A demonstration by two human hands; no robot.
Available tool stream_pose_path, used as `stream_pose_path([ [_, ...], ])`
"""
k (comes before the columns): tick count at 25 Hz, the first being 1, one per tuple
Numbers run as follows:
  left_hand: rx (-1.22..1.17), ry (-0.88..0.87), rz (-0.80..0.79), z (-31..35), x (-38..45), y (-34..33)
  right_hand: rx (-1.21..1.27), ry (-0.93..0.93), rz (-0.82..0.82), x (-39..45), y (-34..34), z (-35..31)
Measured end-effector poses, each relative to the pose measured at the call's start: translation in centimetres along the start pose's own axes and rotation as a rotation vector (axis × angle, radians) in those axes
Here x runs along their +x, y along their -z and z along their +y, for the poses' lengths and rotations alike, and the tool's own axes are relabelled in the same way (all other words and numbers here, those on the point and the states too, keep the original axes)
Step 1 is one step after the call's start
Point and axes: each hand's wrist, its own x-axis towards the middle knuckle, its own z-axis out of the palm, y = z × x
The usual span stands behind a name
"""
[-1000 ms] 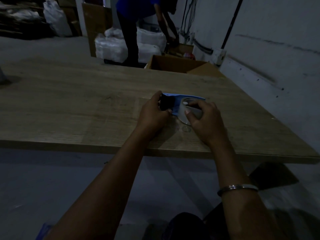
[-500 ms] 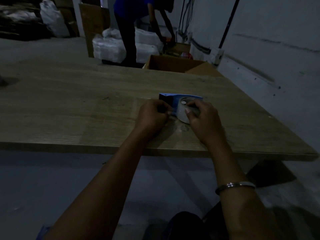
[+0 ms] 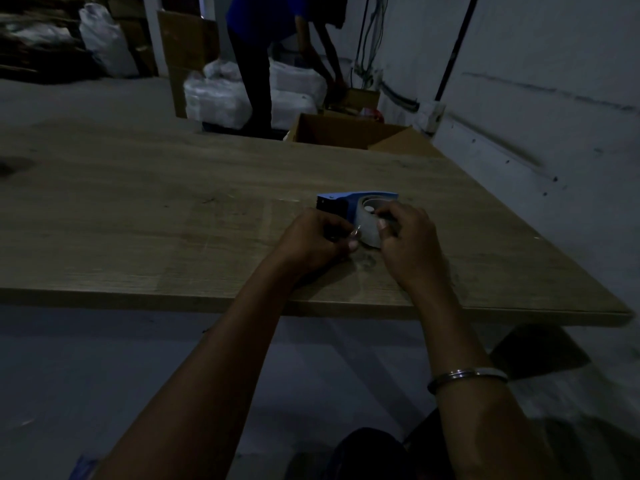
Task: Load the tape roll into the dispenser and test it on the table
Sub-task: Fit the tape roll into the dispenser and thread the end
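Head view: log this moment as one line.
stage: loading | dispenser on table | left hand pinching tape end | right hand holding roll | test: not yet

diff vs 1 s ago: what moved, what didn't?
The left hand slid off the dispenser's dark front end, toward the near table edge, and now pinches what looks like the tape's loose end at the tape roll. The right hand keeps gripping the roll; the dispenser stays put.

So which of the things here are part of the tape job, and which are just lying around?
Part of the job:
blue dispenser
tape roll
table
left hand
right hand

Lying about:
open cardboard box
white sacks
bangle
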Motion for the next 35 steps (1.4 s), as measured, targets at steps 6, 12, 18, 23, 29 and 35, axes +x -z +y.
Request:
stream_pose_path([
  [6, -0.004, -0.012, -0.042, 0.5, -0.5, 0.3, -0.001, 0.000, -0.003, -0.1, 0.0, -0.1],
  [12, -0.065, 0.040, 0.029, 0.4, -0.7, 0.0, -0.010, 0.007, 0.003, -0.1, -0.1, 0.0],
  [18, -0.083, 0.082, 0.146, 0.4, -0.4, 0.1, -0.034, 0.030, 0.008, -0.2, 0.0, -0.2],
  [23, 0.004, 0.040, 0.313, 0.1, -0.3, -0.1, -0.064, 0.026, 0.027, 0.0, -0.1, 0.0],
  [29, 0.074, 0.086, 0.362, 0.2, 0.0, -0.1, -0.105, 0.044, 0.001, 0.0, -0.2, 0.1],
  [35, -0.049, 0.058, 0.286, 0.0, 0.1, 0.0, -0.125, 0.068, 0.057, 0.0, -0.1, 0.1],
])
